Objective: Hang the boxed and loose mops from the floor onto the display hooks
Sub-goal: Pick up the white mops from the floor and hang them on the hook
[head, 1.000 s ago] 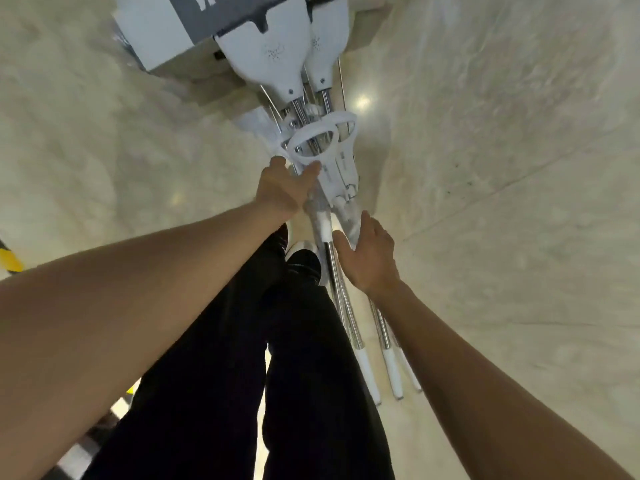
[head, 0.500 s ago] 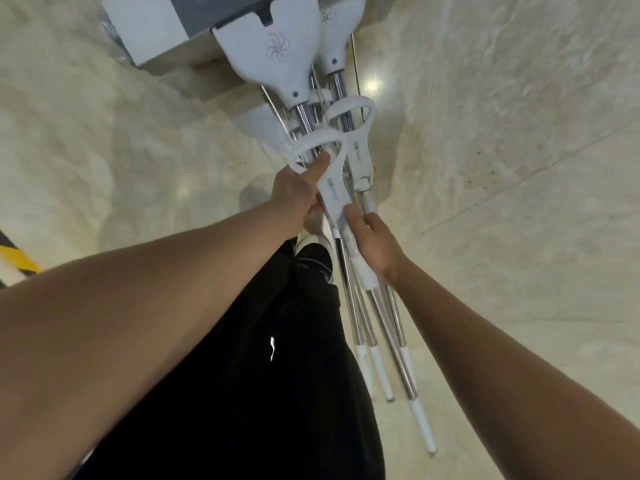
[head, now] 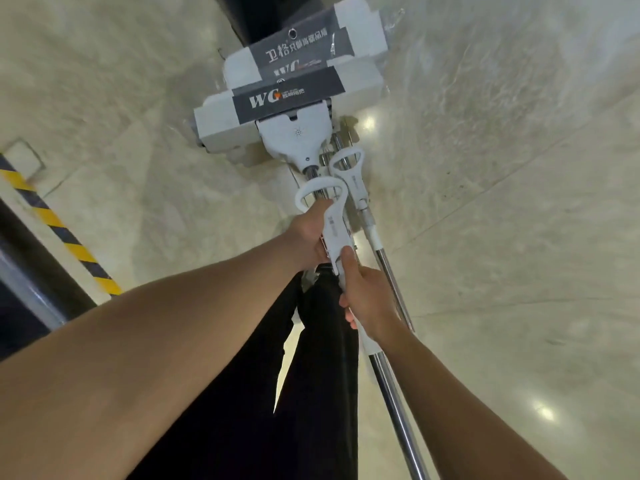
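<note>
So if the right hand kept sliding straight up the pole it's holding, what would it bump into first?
Probably the white loop handle of that same mop: the right hand grips the shaft just below it, and its thumb already touches the handle's lower end. The left hand holds there too.

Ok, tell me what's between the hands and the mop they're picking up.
Nothing visible. The left hand grips the mop by its white lever, and the right hand grips the pole just below. A second mop lies alongside to the right, apart from both hands.
</note>
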`<state>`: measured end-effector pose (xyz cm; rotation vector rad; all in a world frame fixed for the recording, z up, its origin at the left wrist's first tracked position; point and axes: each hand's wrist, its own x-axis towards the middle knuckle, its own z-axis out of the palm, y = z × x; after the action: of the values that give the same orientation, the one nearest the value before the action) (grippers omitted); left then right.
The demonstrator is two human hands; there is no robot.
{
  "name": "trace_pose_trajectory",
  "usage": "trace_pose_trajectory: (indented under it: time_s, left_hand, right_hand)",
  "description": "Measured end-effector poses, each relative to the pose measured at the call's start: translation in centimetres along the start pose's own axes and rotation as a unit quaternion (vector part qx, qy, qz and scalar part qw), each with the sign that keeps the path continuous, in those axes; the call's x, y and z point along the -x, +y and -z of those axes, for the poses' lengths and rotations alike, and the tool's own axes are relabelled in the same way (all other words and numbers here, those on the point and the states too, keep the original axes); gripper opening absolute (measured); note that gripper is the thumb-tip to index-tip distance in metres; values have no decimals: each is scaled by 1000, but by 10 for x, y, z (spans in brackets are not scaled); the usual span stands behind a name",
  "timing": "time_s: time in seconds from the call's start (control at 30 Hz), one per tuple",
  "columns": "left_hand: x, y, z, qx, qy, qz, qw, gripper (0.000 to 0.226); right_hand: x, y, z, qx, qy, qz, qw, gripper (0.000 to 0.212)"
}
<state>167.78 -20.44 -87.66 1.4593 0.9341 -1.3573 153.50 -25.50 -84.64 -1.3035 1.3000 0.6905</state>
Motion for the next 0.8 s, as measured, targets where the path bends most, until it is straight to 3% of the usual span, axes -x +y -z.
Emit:
trace_pose_trajectory:
  time_s: [0.3, 0.5, 0.7, 0.8]
  left_hand:
    - [174, -16, -8, -88, -79, -4, 993, 37]
    - [289, -19, -37, -158, -133, -36, 978, 40]
    - [374, -36, -53, -232, -204, -85, 947, 75]
    - [422, -51, -61, -273, -241, -116, 924, 60]
  right_hand:
    - [197, -6, 27, -57, 76, 9, 995, 83]
    - [311, -13, 44, -136, 170, 25, 976, 81]
    - [402, -7, 42, -224, 257, 26, 940, 71]
    - [436, 5, 37, -266, 293, 37, 917, 69]
